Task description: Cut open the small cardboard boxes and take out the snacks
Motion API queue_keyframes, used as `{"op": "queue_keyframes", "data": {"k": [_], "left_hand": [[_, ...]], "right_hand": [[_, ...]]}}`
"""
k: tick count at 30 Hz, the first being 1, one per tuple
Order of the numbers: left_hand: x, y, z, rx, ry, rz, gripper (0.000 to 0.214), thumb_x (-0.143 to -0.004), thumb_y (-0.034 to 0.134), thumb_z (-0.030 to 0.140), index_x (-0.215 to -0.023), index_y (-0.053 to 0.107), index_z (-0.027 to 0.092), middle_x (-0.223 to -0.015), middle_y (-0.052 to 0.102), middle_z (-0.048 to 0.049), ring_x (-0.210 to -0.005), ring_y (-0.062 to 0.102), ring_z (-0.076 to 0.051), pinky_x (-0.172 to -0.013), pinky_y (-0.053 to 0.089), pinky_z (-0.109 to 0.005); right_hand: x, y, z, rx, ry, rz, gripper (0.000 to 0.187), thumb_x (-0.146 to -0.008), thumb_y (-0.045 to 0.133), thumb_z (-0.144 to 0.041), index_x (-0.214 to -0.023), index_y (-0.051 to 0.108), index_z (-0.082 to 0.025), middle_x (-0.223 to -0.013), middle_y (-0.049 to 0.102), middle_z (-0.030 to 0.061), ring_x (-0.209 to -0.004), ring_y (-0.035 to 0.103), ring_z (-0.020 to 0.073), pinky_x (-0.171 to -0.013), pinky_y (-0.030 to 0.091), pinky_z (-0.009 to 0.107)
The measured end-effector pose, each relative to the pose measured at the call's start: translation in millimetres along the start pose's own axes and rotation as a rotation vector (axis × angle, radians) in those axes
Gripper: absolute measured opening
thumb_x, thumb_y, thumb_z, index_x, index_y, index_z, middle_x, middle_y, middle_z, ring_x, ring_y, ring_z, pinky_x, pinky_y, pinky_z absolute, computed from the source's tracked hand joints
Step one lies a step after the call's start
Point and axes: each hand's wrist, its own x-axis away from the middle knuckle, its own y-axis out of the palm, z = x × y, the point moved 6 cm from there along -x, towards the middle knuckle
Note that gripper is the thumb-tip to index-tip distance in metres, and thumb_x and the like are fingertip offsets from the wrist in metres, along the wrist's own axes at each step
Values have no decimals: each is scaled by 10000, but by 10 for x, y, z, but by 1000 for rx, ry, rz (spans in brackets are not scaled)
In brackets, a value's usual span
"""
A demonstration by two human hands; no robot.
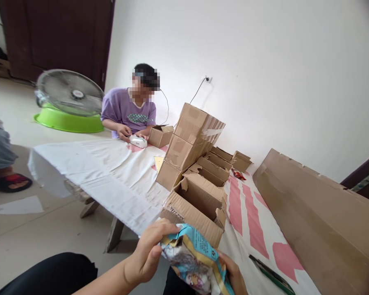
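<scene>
Low in the head view, a crinkled blue, gold and white printed packet (193,256) is held between both of my hands. My left hand (153,246) grips its upper left corner, fingers on top and thumb near its side. On the other side, my right hand (233,272) closes around the packet's right edge, with part of its fingers hidden. Just beyond the packet stands an open cardboard box (184,211), its flaps torn and its inside dark. To the right, a dark green, flat, long tool (272,274) lies on the cloth; its kind is unclear.
More open boxes (213,170) and a stack of closed boxes (183,141) line the cloth-covered table (110,172). A red packet (239,174) lies farther back. Across the table, a person in purple (129,108) handles a white object (138,141). A large cardboard panel (313,209) borders the right.
</scene>
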Motion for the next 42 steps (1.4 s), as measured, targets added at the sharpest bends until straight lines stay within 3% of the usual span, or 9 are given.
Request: {"op": "queue_keyframes", "data": {"k": [5,10,16,20,25,29,33,38,42], "left_hand": [[86,-39,-193,11,-198,-114,598,-937,269,656,-1107,655,233,-938,706,-95,-830,642,-258,-751,516,-353],[99,-7,-394,-63,-303,-332,602,-952,227,628,-1151,637,235,-927,694,-94,-851,624,-265,-801,535,-362],[91,-12,-583,-245,-274,-245,462,-996,280,475,-1180,640,251,-1101,662,-91,-997,597,-245,-932,511,-376],[5,-7,-620,-192,-314,-238,482,-1003,263,462,-1175,654,240,-1232,618,-101,-1129,566,-253,-1016,465,-392],[-59,-15,-835,33,-484,-215,682,-976,133,589,-1025,712,232,-998,725,-88,-988,644,-266,-956,507,-440],[-89,-58,-1037,47,-634,-130,700,-917,237,698,-843,749,226,-814,747,-86,-866,692,-290,-899,539,-454],[-135,-25,-1052,15,-648,-198,628,-908,331,683,-959,738,207,-951,763,-85,-935,688,-296,-925,527,-437],[-119,95,-1050,45,-607,-263,615,-940,304,621,-1157,672,177,-1146,723,-102,-1069,647,-301,-984,491,-414],[-200,141,-1081,54,-608,-304,568,-911,355,614,-1118,688,204,-1154,723,-82,-1089,639,-299,-1001,476,-408]], "right_hand": [[92,106,200,-29,-13,10,873,-613,818,-440,-1402,457,-342,-1093,729,89,-893,725,373,-720,630,458],[-45,241,206,-89,-124,-109,807,-694,753,-421,-1403,400,-268,-1060,743,92,-825,744,307,-667,624,345],[-172,349,259,-25,-45,-2,677,-754,680,-406,-1365,434,-249,-1149,706,103,-919,719,296,-792,606,383],[-121,474,291,36,-173,66,723,-759,653,-439,-1404,373,-268,-1094,721,101,-858,729,305,-722,622,388],[-58,555,309,103,-193,159,704,-754,636,-438,-1389,379,-276,-996,724,118,-817,727,341,-652,628,428],[-69,542,246,105,-214,170,703,-768,613,-380,-1413,359,-263,-1006,718,126,-805,723,332,-654,625,428],[-73,531,237,122,-183,152,688,-803,605,-359,-1431,347,-250,-1111,696,130,-923,708,323,-751,618,441],[-78,555,286,134,-48,195,556,-872,567,-340,-1397,425,-229,-1182,672,123,-1022,685,299,-839,599,429],[-118,566,291,120,-5,222,536,-869,577,-299,-1384,441,-234,-1187,669,120,-1033,681,299,-847,595,412]]}}
